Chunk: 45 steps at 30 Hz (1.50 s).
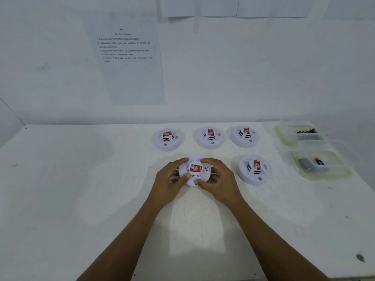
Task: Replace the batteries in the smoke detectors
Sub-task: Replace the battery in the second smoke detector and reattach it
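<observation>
A white round smoke detector [195, 170] with a red label sits face up near the middle of the white table. My left hand [171, 181] grips its left rim and my right hand [218, 180] grips its right rim, fingers curled round the edge. Three more detectors stand in a back row: one on the left [167, 138], one in the middle [210, 137], one on the right [245, 135]. Another detector [253, 169] lies to the right of the held one.
Two clear plastic trays stand at the right edge: the far tray [284, 136] holds several dark batteries, the near tray [343, 172] holds a grey item and a blue-yellow battery. An instruction sheet [129, 57] hangs on the wall behind the table [81, 179].
</observation>
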Each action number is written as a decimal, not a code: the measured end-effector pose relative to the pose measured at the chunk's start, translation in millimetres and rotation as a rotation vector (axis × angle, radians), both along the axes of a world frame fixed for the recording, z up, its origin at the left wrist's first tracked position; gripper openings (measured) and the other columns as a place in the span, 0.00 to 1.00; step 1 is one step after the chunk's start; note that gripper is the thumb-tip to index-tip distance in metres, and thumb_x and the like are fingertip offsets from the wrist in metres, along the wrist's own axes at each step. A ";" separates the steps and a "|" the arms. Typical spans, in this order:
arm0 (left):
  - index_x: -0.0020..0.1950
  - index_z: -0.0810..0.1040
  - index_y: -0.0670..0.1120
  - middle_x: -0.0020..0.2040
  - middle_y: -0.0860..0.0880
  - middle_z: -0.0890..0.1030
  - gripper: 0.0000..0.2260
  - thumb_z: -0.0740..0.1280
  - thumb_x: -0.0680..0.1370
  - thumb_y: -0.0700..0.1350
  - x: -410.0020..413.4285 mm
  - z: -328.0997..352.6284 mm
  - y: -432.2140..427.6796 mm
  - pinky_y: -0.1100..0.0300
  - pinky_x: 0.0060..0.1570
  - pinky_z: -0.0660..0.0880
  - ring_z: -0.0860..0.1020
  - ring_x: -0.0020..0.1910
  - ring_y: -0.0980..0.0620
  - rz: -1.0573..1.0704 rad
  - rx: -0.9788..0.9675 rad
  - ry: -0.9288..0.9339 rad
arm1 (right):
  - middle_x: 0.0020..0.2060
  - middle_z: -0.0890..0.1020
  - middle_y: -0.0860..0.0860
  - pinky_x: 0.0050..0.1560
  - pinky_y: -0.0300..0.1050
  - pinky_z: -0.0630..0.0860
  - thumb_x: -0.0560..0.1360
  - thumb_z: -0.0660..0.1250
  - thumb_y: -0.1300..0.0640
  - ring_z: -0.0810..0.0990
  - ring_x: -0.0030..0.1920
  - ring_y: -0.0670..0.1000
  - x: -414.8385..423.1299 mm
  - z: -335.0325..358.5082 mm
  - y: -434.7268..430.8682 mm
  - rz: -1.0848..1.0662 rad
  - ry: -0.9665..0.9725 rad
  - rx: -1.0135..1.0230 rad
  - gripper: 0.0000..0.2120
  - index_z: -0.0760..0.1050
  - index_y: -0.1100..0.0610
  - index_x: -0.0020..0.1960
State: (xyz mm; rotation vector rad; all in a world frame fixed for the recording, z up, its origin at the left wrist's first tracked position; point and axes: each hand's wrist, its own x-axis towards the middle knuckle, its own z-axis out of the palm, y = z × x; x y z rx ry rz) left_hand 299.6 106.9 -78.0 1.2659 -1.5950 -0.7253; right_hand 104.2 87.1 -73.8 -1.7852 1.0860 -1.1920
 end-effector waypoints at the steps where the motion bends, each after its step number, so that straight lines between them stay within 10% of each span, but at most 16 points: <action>1: 0.68 0.73 0.50 0.61 0.56 0.78 0.21 0.68 0.76 0.50 0.1 -0.6 -0.3 0.73 0.55 0.72 0.76 0.58 0.66 -0.001 -0.004 -0.003 | 0.59 0.80 0.46 0.54 0.45 0.81 0.66 0.78 0.55 0.80 0.58 0.47 -0.2 0.1 0.2 -0.002 0.002 -0.004 0.27 0.76 0.53 0.64; 45: 0.69 0.72 0.51 0.63 0.52 0.79 0.21 0.67 0.76 0.53 0.8 -9.5 -2.2 0.65 0.57 0.76 0.79 0.59 0.57 -0.036 -0.003 0.024 | 0.59 0.81 0.45 0.58 0.54 0.80 0.76 0.71 0.60 0.80 0.60 0.49 -7.2 -0.5 -5.5 0.038 -0.094 0.180 0.17 0.78 0.52 0.63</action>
